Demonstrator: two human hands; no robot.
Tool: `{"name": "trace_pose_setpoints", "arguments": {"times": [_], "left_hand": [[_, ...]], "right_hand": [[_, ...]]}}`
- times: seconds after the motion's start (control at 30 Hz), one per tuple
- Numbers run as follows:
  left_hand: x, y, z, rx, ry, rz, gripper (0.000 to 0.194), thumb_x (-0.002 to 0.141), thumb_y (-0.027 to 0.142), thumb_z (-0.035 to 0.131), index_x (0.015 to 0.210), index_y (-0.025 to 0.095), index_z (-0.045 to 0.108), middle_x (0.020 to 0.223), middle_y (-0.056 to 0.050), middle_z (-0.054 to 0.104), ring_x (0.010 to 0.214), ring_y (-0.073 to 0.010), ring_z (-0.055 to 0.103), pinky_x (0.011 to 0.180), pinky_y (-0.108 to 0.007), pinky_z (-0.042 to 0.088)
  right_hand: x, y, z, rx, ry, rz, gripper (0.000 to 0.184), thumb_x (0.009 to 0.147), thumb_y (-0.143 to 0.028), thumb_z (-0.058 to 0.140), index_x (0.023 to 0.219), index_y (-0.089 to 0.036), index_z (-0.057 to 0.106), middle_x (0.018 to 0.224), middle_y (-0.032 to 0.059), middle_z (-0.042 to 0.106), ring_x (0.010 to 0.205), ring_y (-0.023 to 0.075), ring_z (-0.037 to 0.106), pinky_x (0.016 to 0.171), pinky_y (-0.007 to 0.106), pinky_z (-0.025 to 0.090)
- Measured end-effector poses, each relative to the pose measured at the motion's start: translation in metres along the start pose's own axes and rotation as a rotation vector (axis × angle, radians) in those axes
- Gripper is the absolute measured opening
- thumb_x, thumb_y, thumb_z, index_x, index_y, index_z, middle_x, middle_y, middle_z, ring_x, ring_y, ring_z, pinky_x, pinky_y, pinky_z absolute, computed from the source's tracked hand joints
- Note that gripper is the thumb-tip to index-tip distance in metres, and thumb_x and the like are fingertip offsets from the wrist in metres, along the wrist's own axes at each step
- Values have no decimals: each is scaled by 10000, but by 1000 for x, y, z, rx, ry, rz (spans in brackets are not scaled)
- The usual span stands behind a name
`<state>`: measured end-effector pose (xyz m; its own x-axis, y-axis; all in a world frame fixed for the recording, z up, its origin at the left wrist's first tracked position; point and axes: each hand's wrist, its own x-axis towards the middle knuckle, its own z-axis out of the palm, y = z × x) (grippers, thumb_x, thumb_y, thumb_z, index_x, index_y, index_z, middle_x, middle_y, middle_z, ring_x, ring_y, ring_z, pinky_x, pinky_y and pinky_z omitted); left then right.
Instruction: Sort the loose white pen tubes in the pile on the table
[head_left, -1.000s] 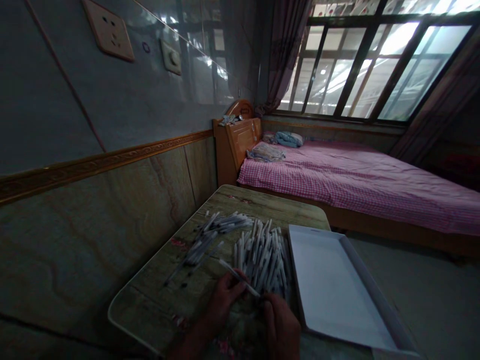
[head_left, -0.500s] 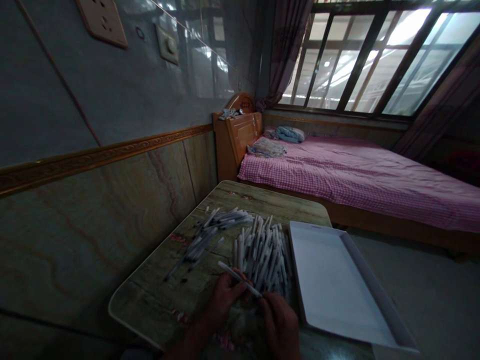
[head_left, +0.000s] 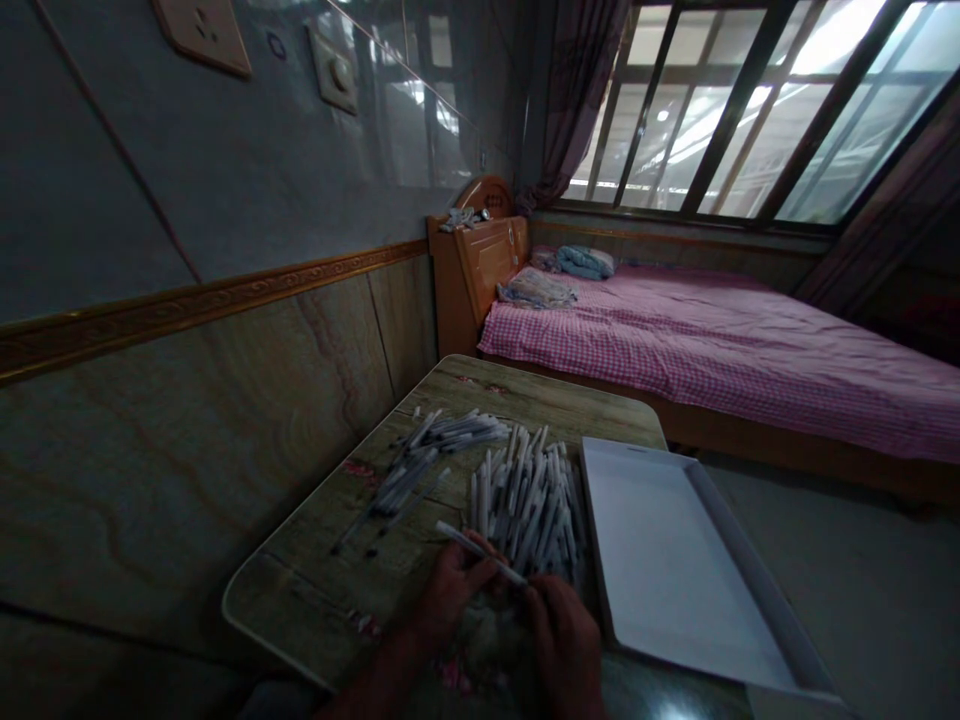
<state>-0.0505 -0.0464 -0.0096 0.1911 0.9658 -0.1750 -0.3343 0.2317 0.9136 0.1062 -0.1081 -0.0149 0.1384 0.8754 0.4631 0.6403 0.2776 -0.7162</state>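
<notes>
Both my hands meet at the near edge of a small wood-patterned table. My left hand pinches a white pen that slants up to the left. My right hand is curled closed at the pen's lower right end, gripping it there. Just beyond my fingers lies a heap of white pens. A second, looser pile of thin pen parts is spread to its left.
A shallow white tray lies on the table's right side, overhanging the edge. A tiled wall runs along the left. Behind the table stands a bed with a pink checked sheet, under a barred window.
My hands have barely moved and keep hold of the same pen. The camera has tilted a little, so the table and bed sit slightly differently in view.
</notes>
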Motion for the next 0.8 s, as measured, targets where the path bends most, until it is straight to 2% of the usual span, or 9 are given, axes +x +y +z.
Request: {"name": "trace_pose_setpoints", "arguments": {"times": [0.2, 0.37, 0.43, 0.57, 0.67, 0.8], "left_hand": [[1, -1, -2, -11, -5, -2, 431, 558, 489, 864, 678, 175, 594, 591, 5, 670, 522, -140, 606, 536, -255, 469], [0, -1, 0, -58, -27, 7, 436, 543, 469, 877, 686, 181, 583, 620, 5, 691, 531, -141, 614, 540, -257, 473], [-1, -1, 1, -52, -23, 10, 426, 553, 463, 874, 685, 180, 585, 602, 13, 678, 520, -136, 603, 538, -255, 470], [-2, 2, 1, -15, 12, 0, 403, 578, 458, 862, 680, 177, 592, 604, 13, 675, 533, -135, 606, 549, -253, 473], [-3, 4, 1, -1, 23, -5, 389, 586, 449, 860, 687, 176, 602, 614, 9, 677, 546, -140, 614, 557, -256, 480], [-1, 3, 0, -35, -6, 5, 421, 562, 467, 872, 690, 176, 597, 612, 6, 677, 539, -147, 617, 553, -266, 486]], "right_hand": [[-1, 1, -1, 36, -21, 52, 361, 993, -483, 443, 942, -231, 697, 862, 30, 724, 768, 153, 690, 698, 214, 534], [0, 2, 1, -13, -4, 75, 442, 1004, -498, 400, 771, -234, 666, 706, 4, 672, 619, 131, 641, 586, 198, 484], [0, 3, 1, 5, -15, 55, 434, 996, -502, 422, 760, -228, 660, 693, 4, 664, 617, 133, 639, 590, 197, 487], [0, 3, -1, 44, -17, 32, 359, 984, -490, 461, 914, -221, 688, 825, 24, 711, 741, 151, 683, 686, 209, 529], [-1, 3, -1, 21, 0, 70, 360, 1002, -469, 417, 1006, -224, 681, 910, 37, 723, 805, 157, 690, 725, 220, 532], [-1, 5, 1, -8, -8, 85, 439, 1006, -496, 384, 806, -228, 669, 749, 27, 690, 664, 150, 654, 621, 214, 502]]}}
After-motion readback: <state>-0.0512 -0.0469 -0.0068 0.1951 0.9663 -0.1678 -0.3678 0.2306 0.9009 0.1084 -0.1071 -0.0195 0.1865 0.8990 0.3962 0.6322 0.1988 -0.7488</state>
